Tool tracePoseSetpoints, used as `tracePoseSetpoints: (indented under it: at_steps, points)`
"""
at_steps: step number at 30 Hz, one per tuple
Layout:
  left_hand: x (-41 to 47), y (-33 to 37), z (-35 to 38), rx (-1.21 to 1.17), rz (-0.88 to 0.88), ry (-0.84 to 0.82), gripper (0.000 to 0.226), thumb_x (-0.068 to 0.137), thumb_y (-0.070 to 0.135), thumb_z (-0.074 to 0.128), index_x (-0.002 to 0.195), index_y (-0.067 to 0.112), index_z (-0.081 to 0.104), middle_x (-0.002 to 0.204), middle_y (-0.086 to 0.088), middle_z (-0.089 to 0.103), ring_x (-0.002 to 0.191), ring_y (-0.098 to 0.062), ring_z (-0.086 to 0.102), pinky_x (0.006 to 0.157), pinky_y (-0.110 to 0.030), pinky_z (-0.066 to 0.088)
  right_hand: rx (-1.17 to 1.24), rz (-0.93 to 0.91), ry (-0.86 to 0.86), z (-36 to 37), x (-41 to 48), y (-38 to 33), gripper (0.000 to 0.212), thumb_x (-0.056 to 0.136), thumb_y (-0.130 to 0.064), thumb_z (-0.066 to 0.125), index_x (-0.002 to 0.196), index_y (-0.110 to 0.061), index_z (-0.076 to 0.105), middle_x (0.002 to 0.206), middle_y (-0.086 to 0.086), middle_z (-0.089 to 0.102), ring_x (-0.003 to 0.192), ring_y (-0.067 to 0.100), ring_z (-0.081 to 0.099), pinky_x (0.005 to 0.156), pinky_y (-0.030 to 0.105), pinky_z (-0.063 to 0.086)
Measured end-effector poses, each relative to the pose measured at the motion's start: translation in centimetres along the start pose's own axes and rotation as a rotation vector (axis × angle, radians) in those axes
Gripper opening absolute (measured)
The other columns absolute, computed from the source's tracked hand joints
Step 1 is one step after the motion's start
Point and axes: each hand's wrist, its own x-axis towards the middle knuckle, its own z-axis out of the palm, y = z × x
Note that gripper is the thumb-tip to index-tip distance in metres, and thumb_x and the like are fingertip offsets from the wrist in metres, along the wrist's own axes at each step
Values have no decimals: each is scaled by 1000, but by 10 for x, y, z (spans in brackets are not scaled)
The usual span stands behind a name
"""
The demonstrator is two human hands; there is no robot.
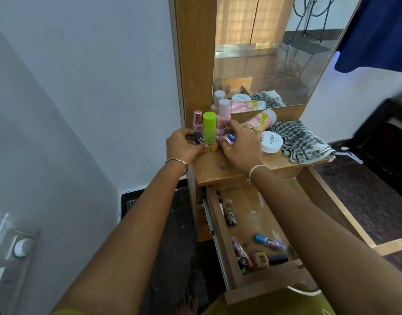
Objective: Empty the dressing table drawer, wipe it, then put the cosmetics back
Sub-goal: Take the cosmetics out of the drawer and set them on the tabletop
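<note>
The wooden drawer (pixel 220 226) stands pulled open below the dressing table top (pixel 218 169). Several small cosmetics lie in it, among them a blue-capped tube (pixel 269 241) and a black-capped nail polish bottle (pixel 269 259). On the top, my left hand (pixel 184 145) grips a small dark bottle (pixel 197 138) beside a green stick (pixel 209 127). My right hand (pixel 239 144) holds a small pink jar with a blue label (pixel 230 139) just above the table top. A checked cloth (pixel 302 138) lies at the right of the top.
A white nail polish remover tub (pixel 271 142), a lying pink bottle (pixel 261 121), an upright pink bottle (pixel 224 112), a small perfume bottle (pixel 197 120) and a yellow bottle (pixel 213 147) crowd the top. The mirror (pixel 275 53) stands behind. A wall is close on the left.
</note>
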Motion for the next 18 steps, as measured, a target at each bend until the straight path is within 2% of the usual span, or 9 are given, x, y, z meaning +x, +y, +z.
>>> tracePoseSetpoints:
  at_steps: [4,7,9,12,15,18]
  points:
    - [-2,1,2,-25,-17,13,48,64,16,87,105,11,62,92,5,60,77,-8,56,63,-8,42,-7,14,-2,1,1,0,22,83,-27,63,105,-28,59,96,-8,70,104,22,56,96,40,29]
    - [-5,0,4,-39,-14,28,49,63,16,87,103,11,60,92,5,61,75,-7,57,60,-6,42,-14,15,4,1,2,0,21,82,-28,63,103,-28,60,94,-7,69,103,22,56,94,39,29]
    - [-7,-1,5,-29,8,44,47,63,17,87,101,10,61,91,4,62,76,-9,59,61,-7,44,-18,19,10,2,2,-1,21,81,-29,63,102,-29,61,93,-8,68,103,22,56,93,39,29]
    - [-10,-1,8,-14,33,62,44,64,20,87,100,11,62,89,4,62,79,-13,62,68,-17,49,-29,20,9,2,1,-2,22,80,-30,64,102,-28,62,93,-7,68,103,22,56,91,38,28]
    - [-13,1,11,-19,36,67,40,66,21,86,97,12,63,86,3,64,75,-12,62,70,-21,51,-44,19,15,1,0,-3,21,81,-31,66,101,-27,64,92,-4,68,102,23,56,90,38,28]
    - [-15,2,14,-16,28,80,38,68,23,85,98,11,64,91,-2,69,78,-14,64,74,-25,53,-44,22,17,2,-1,-3,22,81,-31,66,102,-29,64,93,-4,68,103,23,56,92,38,27]
